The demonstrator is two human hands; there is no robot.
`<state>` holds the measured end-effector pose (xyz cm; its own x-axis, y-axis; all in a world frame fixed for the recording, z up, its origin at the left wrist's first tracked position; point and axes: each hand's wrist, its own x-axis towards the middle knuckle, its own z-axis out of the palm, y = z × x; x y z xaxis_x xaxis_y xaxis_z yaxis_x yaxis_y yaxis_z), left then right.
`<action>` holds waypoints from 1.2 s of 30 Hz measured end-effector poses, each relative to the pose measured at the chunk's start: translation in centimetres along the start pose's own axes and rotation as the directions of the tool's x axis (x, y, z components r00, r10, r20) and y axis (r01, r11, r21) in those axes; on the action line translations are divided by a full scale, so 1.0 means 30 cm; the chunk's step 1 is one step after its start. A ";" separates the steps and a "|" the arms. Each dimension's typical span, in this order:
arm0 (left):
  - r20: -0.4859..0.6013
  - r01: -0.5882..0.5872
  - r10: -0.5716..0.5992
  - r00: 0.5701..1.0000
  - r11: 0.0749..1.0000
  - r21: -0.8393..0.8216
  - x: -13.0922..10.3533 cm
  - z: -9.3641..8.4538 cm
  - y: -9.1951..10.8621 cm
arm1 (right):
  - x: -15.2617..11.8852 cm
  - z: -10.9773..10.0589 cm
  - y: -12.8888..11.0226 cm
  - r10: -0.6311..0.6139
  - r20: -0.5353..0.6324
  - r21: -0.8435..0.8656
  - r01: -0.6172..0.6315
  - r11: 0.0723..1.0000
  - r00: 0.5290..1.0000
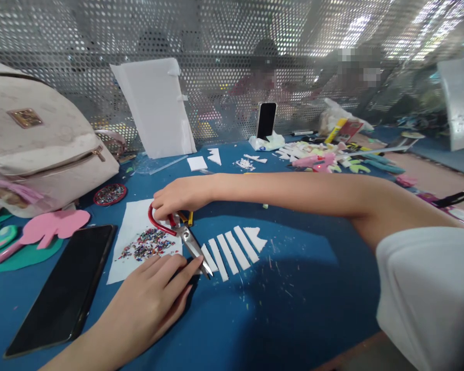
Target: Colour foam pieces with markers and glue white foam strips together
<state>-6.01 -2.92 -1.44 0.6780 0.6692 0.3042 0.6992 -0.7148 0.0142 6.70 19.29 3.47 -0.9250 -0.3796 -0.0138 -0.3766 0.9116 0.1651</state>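
Note:
My right hand (183,195) reaches across from the right, its fingers closed around the red handles of a pair of scissors (193,243). The blades point down to the right, slightly apart at the tips. My left hand (154,291) lies low on the table with fingers stretched out, the index fingertip touching the scissors near the blade tips. A white foam strip (209,257) lies partly under the blades. Several more white strips (227,252) lie in a row to the right, ending in a notched white piece (255,238). Part of the right hand's grip is hidden.
Colourful beads (150,243) lie on white paper (119,257). A phone (62,293), pink foam shape (56,226) and backpack (42,129) stand left. Behind are a propped phone (266,119), a white board (154,108) and a pink glue gun (315,162) by foam scraps.

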 end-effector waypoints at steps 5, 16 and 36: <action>0.000 0.000 0.000 1.000 1.000 -0.001 -0.012 0.001 -0.001 | -0.007 0.002 -0.011 0.028 -0.019 -0.049 -0.029 0.998 0.999; 0.012 0.015 -0.015 1.000 1.000 -0.009 -0.016 0.006 -0.003 | -0.105 -0.109 -0.190 0.243 -0.142 -0.163 -0.265 0.950 0.960; -0.025 -0.004 0.003 1.000 1.000 -0.023 -0.007 0.010 -0.004 | -0.283 -0.059 -0.677 0.176 -0.275 -0.097 -0.210 0.973 0.945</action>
<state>-6.15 -2.92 -1.79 0.6745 0.6616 0.3276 0.6911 -0.7219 0.0351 22.29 3.72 1.99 -0.9269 -0.2416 0.2872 -0.1676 0.9512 0.2592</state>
